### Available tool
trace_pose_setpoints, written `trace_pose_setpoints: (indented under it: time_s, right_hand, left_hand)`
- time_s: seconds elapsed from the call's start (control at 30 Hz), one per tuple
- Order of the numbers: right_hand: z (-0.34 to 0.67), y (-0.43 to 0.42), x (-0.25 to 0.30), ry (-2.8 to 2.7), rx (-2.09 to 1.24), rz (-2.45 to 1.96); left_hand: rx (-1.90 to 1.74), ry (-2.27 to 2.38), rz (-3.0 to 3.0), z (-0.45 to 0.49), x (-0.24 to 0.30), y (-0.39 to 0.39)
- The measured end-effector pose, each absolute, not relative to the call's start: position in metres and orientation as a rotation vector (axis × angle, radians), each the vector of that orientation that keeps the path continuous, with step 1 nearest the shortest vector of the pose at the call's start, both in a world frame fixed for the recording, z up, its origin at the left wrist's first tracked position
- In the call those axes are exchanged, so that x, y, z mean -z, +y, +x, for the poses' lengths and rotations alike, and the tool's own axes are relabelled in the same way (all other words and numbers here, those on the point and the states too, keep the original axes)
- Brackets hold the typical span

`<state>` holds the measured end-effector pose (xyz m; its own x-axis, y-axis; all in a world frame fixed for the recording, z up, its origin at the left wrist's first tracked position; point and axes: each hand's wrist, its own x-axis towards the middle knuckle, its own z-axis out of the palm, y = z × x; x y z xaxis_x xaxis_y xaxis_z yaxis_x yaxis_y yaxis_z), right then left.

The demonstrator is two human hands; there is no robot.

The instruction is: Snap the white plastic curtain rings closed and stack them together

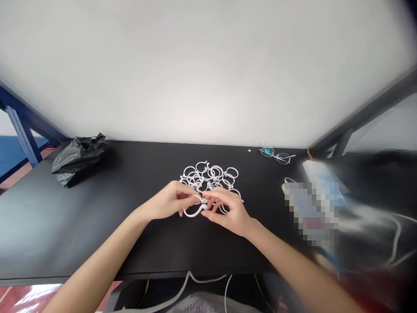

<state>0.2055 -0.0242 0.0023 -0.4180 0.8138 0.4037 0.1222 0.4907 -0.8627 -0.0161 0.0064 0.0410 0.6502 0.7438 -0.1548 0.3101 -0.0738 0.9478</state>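
Both my hands meet over a black table (97, 226) and pinch one white plastic ring (193, 212). My left hand (169, 202) grips its left side with curled fingers. My right hand (228, 211) closes on the ring's right end, where the two ends come together. Just behind the hands lies a pile of several more white rings (210, 174), loosely overlapping on the tabletop. Part of that pile is hidden under my right fingers.
A crumpled black plastic bag (78, 157) sits at the table's back left. Glasses (276, 155) lie at the back right near the white wall. A blurred-out object (311, 208) and white cables (395, 239) occupy the right side. More cables hang below the front edge.
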Motion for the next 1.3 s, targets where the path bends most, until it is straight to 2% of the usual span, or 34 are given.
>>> trace_pose_setpoints:
  time_s: [0.27,0.47,0.57,0.73,0.87,0.97,1.3]
  right_hand:
    - [0.199,-0.033,-0.005,-1.803,-1.053,-0.715]
    - [0.19,-0.038,0.006,-1.782,-0.778,-0.677]
    - [0.191,-0.036,0.004,-1.728,-0.682,-0.698]
    - [0.196,-0.032,-0.002,-1.613,-0.666,-0.742]
    - [0.199,-0.029,-0.002,-1.601,-0.679,-0.717]
    - [0.202,-0.027,-0.002,-1.643,-0.596,-0.726]
    - [0.216,-0.018,-0.004,-1.726,-0.423,-0.732]
  left_hand:
    - [-0.521,0.907,1.665,-0.001,-0.036,-0.001]
    - [-0.511,0.996,1.609,0.001,-0.028,0.0]
    - [-0.621,0.969,1.574,0.0,-0.026,-0.002]
    - [-0.802,0.738,1.665,-0.003,-0.026,-0.007]
    - [-0.941,0.791,1.926,-0.003,-0.021,-0.009]
    - [-1.044,0.83,1.902,-0.003,-0.019,-0.007]
    - [-1.008,0.801,1.996,-0.012,-0.023,-0.001]
